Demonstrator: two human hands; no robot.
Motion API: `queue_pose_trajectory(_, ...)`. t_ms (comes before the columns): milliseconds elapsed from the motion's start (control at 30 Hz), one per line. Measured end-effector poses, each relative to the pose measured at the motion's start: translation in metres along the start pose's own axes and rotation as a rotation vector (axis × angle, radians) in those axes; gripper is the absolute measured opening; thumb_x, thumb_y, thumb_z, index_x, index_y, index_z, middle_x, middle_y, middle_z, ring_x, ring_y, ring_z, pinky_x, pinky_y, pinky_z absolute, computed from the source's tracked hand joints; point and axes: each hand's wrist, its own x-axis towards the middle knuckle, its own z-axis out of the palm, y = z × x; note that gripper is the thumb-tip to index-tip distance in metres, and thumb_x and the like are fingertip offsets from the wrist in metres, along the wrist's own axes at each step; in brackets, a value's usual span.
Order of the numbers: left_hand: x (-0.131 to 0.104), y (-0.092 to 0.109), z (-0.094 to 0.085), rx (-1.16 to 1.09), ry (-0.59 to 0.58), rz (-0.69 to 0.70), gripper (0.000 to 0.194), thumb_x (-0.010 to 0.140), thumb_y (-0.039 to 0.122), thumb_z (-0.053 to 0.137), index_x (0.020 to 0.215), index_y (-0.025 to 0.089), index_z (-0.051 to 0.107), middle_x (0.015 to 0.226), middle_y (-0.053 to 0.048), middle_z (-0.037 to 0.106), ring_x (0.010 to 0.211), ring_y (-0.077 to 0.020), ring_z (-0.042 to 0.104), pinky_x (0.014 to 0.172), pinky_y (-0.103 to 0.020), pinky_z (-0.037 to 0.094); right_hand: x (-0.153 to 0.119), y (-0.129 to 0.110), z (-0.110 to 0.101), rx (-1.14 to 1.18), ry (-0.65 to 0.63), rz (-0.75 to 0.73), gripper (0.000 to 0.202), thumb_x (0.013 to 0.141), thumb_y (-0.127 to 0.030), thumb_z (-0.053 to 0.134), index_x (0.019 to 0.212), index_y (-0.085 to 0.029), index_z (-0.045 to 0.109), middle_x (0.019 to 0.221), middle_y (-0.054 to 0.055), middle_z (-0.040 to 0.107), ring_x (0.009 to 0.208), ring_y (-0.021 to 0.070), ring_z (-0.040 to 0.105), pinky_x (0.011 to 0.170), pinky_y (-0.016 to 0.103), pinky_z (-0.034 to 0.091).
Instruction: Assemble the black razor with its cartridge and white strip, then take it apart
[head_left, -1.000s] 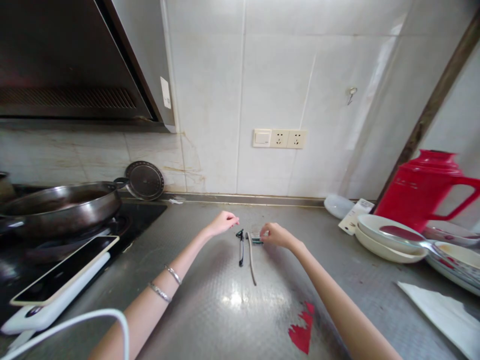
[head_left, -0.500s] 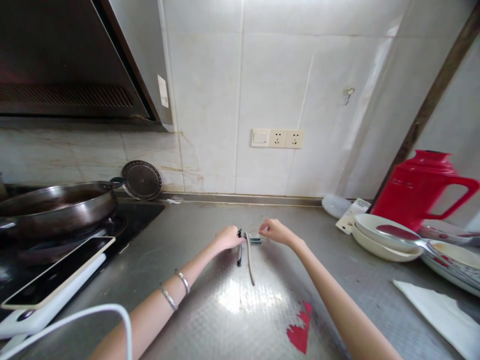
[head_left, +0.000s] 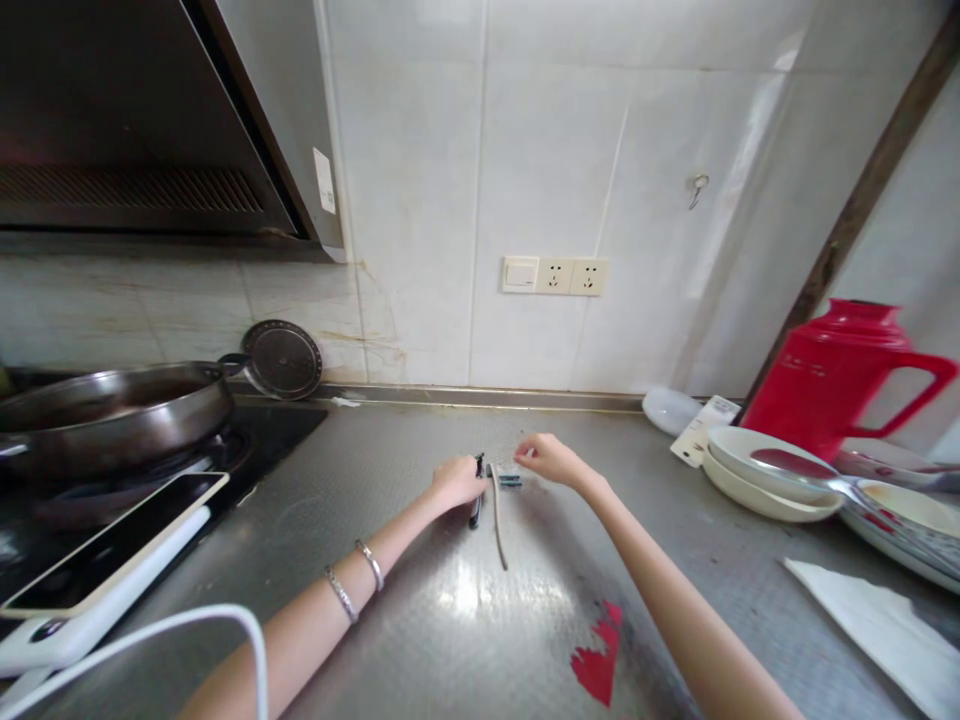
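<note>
Mid-countertop (head_left: 390,435), short of its back edge, your left hand (head_left: 457,482) clamps a slim black stick (head_left: 474,517); whether your right hand's (head_left: 553,458) fingertips meet, I cannot tell. Toward the right edge, a spoon (head_left: 796,468) rests in stacked white bowls (head_left: 757,497); the stove pan's (head_left: 157,412) contents are unclear.

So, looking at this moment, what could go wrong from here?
1. The left hand is on a slim black item close beside a pale strip; a sideways move might knock the strip.
2. A white cable arches across the view of the left forearm, so the arm could snag it if they are as close as they look.
3. The phone lies tilted by the pan and might slide if bumped.
</note>
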Motion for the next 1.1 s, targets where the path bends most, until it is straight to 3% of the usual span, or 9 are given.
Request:
queue_pose_trajectory(167,0.006,-0.008,-0.024,-0.124,0.117,-0.05,0.029,0.076,0.035,0.046,0.068,0.014,0.064,0.073,-0.01,0.067,0.072,-0.0213,0.063,0.058,-0.026,0.041,-0.001,-0.016,-0.007,0.083,0.006,-0.03,0.031,0.079,-0.039,0.05,0.078,-0.016,0.071,0.076,0.005,0.069,0.069,0.0139,0.06,0.061,0.02,0.039)
queue_pose_trajectory(367,0.007,-0.011,-0.05,-0.252,0.303,-0.023,0.032,0.077,0.04,0.045,0.068,0.016,0.064,0.074,-0.007,0.067,0.07,-0.0174,0.06,0.058,-0.024,0.037,-0.009,-0.059,-0.01,0.196,-0.086,-0.066,0.05,0.08,-0.056,0.043,0.067,-0.014,0.067,0.059,0.003,0.064,0.05,0.0094,0.052,0.047,0.019,0.032)
queue_pose_trajectory(600,-0.002,0.001,-0.054,-0.259,0.372,-0.026,0.031,0.078,0.042,0.047,0.069,0.017,0.064,0.072,-0.007,0.068,0.069,-0.017,0.06,0.059,-0.023,0.037,-0.014,-0.09,0.0,0.126,0.072,0.051,0.041,0.078,-0.047,0.047,0.056,-0.016,0.062,0.054,0.004,0.061,0.05,0.0103,0.052,0.046,0.019,0.029)
queue_pose_trajectory(833,-0.002,0.003,-0.052,-0.385,0.434,0.083,0.034,0.077,0.047,0.05,0.07,0.016,0.063,0.068,-0.005,0.065,0.063,-0.0145,0.057,0.057,-0.023,0.036,-0.009,-0.091,0.01,0.083,0.19,0.077,0.026,0.072,-0.024,0.049,0.049,-0.015,0.057,0.047,0.001,0.053,0.045,0.0075,0.042,0.046,0.02,0.024)
queue_pose_trajectory(1000,-0.01,0.009,-0.062,-0.459,0.497,0.178,0.037,0.076,0.051,0.049,0.073,0.016,0.061,0.064,-0.002,0.062,0.057,-0.0122,0.052,0.053,-0.022,0.034,-0.013,-0.076,-0.007,0.104,0.221,0.091,0.026,0.07,-0.024,0.047,0.048,-0.013,0.056,0.044,0.0,0.048,0.045,0.0067,0.038,0.046,0.019,0.023)
queue_pose_trajectory(1100,-0.019,0.013,-0.063,-0.429,0.419,0.2,0.033,0.074,0.047,0.052,0.071,0.016,0.062,0.064,-0.002,0.062,0.057,-0.0123,0.052,0.053,-0.022,0.034,-0.027,-0.05,-0.021,0.09,0.185,0.142,0.028,0.072,-0.026,0.046,0.051,-0.012,0.058,0.046,0.001,0.051,0.047,0.0078,0.042,0.046,0.019,0.024)
